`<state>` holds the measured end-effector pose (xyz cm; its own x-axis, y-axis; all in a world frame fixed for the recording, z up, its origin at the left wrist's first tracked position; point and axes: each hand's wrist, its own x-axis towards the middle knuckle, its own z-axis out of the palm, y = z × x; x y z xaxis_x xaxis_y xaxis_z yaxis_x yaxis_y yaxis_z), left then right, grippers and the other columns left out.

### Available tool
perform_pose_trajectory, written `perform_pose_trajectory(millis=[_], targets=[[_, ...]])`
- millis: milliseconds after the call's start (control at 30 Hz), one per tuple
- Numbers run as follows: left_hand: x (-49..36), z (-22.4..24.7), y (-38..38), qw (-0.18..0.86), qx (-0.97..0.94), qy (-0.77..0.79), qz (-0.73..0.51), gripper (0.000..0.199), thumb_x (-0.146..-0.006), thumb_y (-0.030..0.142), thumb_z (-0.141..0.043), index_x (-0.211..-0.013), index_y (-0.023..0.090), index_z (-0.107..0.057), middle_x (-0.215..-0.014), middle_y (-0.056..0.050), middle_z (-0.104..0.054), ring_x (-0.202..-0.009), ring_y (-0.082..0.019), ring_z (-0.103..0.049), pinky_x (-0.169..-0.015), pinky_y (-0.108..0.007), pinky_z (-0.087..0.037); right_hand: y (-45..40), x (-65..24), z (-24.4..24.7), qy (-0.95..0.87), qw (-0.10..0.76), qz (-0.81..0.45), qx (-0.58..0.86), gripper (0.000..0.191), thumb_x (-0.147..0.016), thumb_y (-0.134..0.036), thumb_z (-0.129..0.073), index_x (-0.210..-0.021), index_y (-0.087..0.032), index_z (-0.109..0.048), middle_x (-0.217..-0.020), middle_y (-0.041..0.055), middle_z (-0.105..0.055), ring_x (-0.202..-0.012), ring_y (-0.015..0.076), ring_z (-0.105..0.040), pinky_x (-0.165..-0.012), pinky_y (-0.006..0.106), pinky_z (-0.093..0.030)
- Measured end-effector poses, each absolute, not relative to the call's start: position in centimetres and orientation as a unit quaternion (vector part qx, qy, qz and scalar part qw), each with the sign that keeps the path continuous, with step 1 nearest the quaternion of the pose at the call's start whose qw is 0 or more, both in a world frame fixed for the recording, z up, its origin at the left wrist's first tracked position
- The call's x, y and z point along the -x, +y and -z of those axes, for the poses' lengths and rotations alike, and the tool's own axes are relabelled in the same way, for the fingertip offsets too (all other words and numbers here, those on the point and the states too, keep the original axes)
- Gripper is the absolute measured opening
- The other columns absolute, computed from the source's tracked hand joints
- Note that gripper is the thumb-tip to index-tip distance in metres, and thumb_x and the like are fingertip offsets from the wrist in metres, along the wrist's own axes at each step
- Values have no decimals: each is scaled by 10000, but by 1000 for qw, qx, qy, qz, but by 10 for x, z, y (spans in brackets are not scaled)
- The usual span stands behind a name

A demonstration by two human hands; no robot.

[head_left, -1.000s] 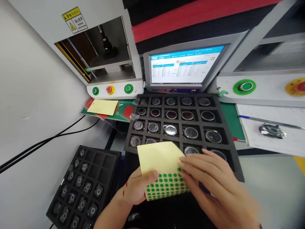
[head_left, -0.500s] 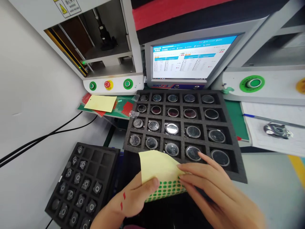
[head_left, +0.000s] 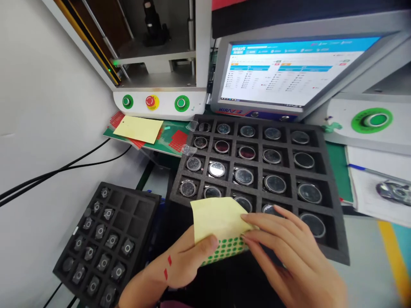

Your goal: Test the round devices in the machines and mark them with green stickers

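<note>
A pale yellow sheet [head_left: 218,214] with rows of small round green stickers along its lower part is bent over in front of me. My left hand [head_left: 192,261] grips its left side, thumb on top; two small red stickers are stuck to that wrist. At the sheet's right edge, my right hand [head_left: 295,256] pinches with thumb and fingers; whether a single sticker is between them is too small to tell. Just beyond both hands lies a black foam tray [head_left: 332,201] with round watch faces [head_left: 244,176] in its compartments. The sheet and right hand partly cover its front row.
At lower left, a second foam tray [head_left: 139,231] holds several smaller watch parts. Another yellow sheet [head_left: 141,129] and red stickers [head_left: 180,139] lie on the green ledge. Behind stand a monitor [head_left: 289,81] and machine buttons [head_left: 150,101]. A pen [head_left: 375,172] rests on papers at right.
The view has shifted, so the large tray and monitor appear further right and closer. Both hands keep nearly the same hold on the sticker sheet.
</note>
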<state>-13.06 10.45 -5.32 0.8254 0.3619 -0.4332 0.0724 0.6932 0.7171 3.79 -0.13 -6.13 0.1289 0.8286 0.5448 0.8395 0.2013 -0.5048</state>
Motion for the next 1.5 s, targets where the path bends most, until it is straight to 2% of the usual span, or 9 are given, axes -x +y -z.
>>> perform_pose_trajectory(millis=[100, 200, 300, 433, 800, 967, 1167, 1300, 1500], targets=[[131, 63, 110, 901, -283, 299, -134, 444, -846, 400, -678, -1217, 157, -670, -1221, -127, -678, -1278, -333, -516, -1147, -470, -314, 30, -58, 62, -692, 418, -60, 585, 102, -926, -121, -518, -892, -186, -588, -1032, 66, -675, -1006, 168, -643, -1077, 375, -399], [134, 68, 117, 906, -207, 322, -181, 441, -777, 401, -749, -1129, 137, -717, -1119, -142, -721, -1204, -356, -578, -1113, -496, -356, 97, -94, 63, -626, 461, -103, 621, 119, -927, -210, -534, -821, -215, -588, -1051, 51, -676, -1020, 189, -647, -881, 305, -526], [137, 69, 121, 900, -180, 352, -185, 440, -749, 385, -778, -1105, 131, -725, -1076, -144, -735, -1169, -350, -606, -1100, -489, -375, 181, -126, 72, -492, 404, -231, 736, 108, -888, -200, -546, -784, -196, -576, -726, 6, -648, -647, 148, -659, -611, 231, -522], [140, 71, 126, 889, -172, 380, -191, 471, -728, 405, -794, -1103, 128, -724, -1069, -136, -738, -1164, -342, -611, -1097, -472, -384, 255, -141, 91, -509, 323, -286, 745, 149, -844, -126, -564, -702, -149, -601, -509, -31, -539, -402, 103, -516, -464, 210, -421], [138, 70, 135, 884, -177, 381, -203, 434, -709, 395, -806, -1046, 127, -748, -1040, -122, -748, -1179, -344, -600, -1099, -460, -392, 281, -128, 111, -521, 198, -223, 800, 88, -857, -151, -640, -770, -136, -645, -754, 2, -649, -788, 157, -628, -824, 350, -493], [139, 62, 132, 881, -159, 380, -232, 442, -685, 357, -829, -1044, 113, -746, -1009, -131, -754, -1170, -347, -606, -1085, -446, -413, 278, -126, 94, -507, 256, -206, 796, 81, -774, -107, -702, -793, -126, -625, -656, -4, -624, -668, 157, -619, -703, 289, -504], [144, 56, 125, 872, -104, 380, -290, 340, -689, 299, -827, -960, 104, -760, -945, -128, -765, -1141, -343, -626, -1076, -434, -434, 162, -80, 37, -599, 427, -134, 664, 105, -896, -209, -540, -802, -193, -585, -793, 28, -642, -683, 138, -615, -619, 238, -514], [145, 56, 117, 881, -103, 352, -298, 384, -707, 345, -812, -1004, 109, -755, -1000, -124, -757, -1203, -343, -583, -1109, -423, -401, 81, -46, 21, -740, 390, -127, 532, 157, -926, -162, -512, -1033, -204, -619, -986, 71, -652, -900, 155, -644, -747, 231, -554], [149, 55, 106, 892, -205, 311, -257, 439, -770, 412, -756, -1101, 124, -731, -1094, -113, -734, -1266, -330, -530, -1151, -427, -333, 53, -41, 31, -703, 397, -82, 584, 130, -945, -196, -514, -1012, -235, -619, -972, 66, -665, -852, 162, -678, -710, 248, -599]])
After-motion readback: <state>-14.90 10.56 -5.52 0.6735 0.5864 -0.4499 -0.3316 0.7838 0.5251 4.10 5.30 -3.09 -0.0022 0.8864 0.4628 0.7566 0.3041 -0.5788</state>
